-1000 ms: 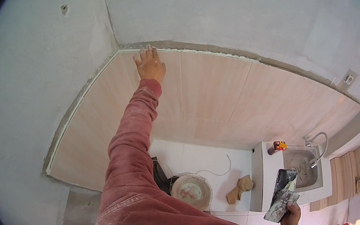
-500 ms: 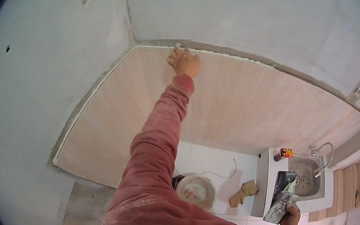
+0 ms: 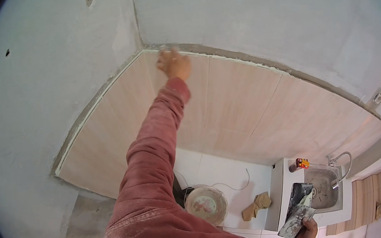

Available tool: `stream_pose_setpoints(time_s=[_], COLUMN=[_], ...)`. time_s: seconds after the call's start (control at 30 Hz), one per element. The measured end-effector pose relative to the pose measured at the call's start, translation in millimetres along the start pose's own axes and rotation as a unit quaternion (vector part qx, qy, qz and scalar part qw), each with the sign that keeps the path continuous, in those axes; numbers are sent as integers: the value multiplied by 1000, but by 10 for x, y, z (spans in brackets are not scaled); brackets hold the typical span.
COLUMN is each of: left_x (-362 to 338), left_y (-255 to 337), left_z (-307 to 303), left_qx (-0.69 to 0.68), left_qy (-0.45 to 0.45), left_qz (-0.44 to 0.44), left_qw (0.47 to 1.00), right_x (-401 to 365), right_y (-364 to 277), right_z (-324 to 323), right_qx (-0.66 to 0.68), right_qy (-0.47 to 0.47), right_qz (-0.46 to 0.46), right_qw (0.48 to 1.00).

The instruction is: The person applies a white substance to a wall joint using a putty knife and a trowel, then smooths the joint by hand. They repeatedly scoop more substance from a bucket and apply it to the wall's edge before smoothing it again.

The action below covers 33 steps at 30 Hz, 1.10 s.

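Observation:
My left hand [image 3: 174, 65] is at the top edge of the beige wall tiles [image 3: 240, 92], just right of the corner. Its fingers are curled and smeared by motion, so whatever may be in them does not show. A pale bead of filler [image 3: 261, 64] runs along that edge. Low on the right, my right hand [image 3: 307, 233] is closed round a flat, dark trowel-like plate [image 3: 298, 218] smeared with whitish filler. The handle, if there is one, is hidden.
Below lies a white counter [image 3: 237, 173] bearing a round bucket [image 3: 206, 204] with filler residue, a crumpled brown piece [image 3: 256, 206] and a thin wire. On the right are a steel sink [image 3: 325, 192], a curved tap [image 3: 351, 164] and a red-yellow package [image 3: 302, 163]. A socket [image 3: 377, 97] sits on the wall.
My left hand has moved left along the tiles' top edge, closer to the corner, and its arm has followed. My right hand and the plate stay nearly in place.

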<state>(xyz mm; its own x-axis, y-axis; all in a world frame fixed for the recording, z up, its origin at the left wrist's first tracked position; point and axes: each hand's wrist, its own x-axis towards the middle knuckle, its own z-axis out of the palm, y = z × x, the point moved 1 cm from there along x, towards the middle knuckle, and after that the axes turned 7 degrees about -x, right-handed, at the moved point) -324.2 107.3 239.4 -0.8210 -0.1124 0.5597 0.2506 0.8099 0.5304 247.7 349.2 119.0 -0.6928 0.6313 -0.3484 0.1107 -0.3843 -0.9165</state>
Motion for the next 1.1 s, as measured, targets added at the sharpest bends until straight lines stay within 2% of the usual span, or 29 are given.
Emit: stream_pose_setpoints(time_s=[0.03, 0.13, 0.2, 0.4, 0.5, 0.57, 0.6, 0.67, 0.7, 0.8, 0.83, 0.87, 0.9, 0.93, 1.0, 1.03, 1.1], left_x=[83, 255, 249, -101, -348, -486, -512, -546, -513, -408, -389, -371, -396, -452, -464, -465, -435], left_y=[-137, -328, -240, 253, 610, 789, 780, 733, 693, 577, 559, 534, 500, 477, 415, 350, 138], left_z=[-6, -41, 31, 313, 462, 442, 419, 376, 399, 536, 584, 616, 640, 507, 202, 160, 136], left_qx=[-32, 4, 20, 21, 9, -48, -50, -159, -162, -35, -35, 100, 233, 231, 202, 203, 49], left_qy=[49, 3, -9, -6, 28, -14, -15, -14, -17, 12, 9, 56, 100, 95, 0, 2, -37], left_qz=[-64, -103, -82, -19, 6, 34, 34, -49, -43, 38, 37, 90, 142, 140, 208, 214, 84], left_qw=[996, 995, 996, 1000, 1000, 998, 998, 986, 986, 999, 999, 989, 957, 958, 957, 956, 995], right_x=[-8, -8, -18, 24, 100, 125, 122, 87, 83, 57, 57, 49, 26, 6, 10, -12, -60], right_y=[9, 48, 97, 129, 120, 117, 107, 92, 96, 144, 147, 157, 159, 152, 178, 162, 85], right_z=[-20, -93, -133, -161, -96, -36, -35, -109, -134, -257, -272, -286, -318, -367, -417, -382, -285], right_qx=[3, 3, 24, 4, 37, 11, -12, -13, -13, 13, 12, 4, -6, -10, 11, 17, 29], right_qy=[3, 21, 58, 54, 5, 3, 6, 17, 22, 12, 14, 16, 20, 23, 29, 30, 34], right_qz=[-3, -4, 1, 13, 28, 7, -17, -11, -5, -6, -4, -10, -14, -12, -4, -5, -11], right_qw=[1000, 1000, 998, 998, 999, 1000, 1000, 1000, 1000, 1000, 1000, 1000, 1000, 1000, 1000, 999, 999])
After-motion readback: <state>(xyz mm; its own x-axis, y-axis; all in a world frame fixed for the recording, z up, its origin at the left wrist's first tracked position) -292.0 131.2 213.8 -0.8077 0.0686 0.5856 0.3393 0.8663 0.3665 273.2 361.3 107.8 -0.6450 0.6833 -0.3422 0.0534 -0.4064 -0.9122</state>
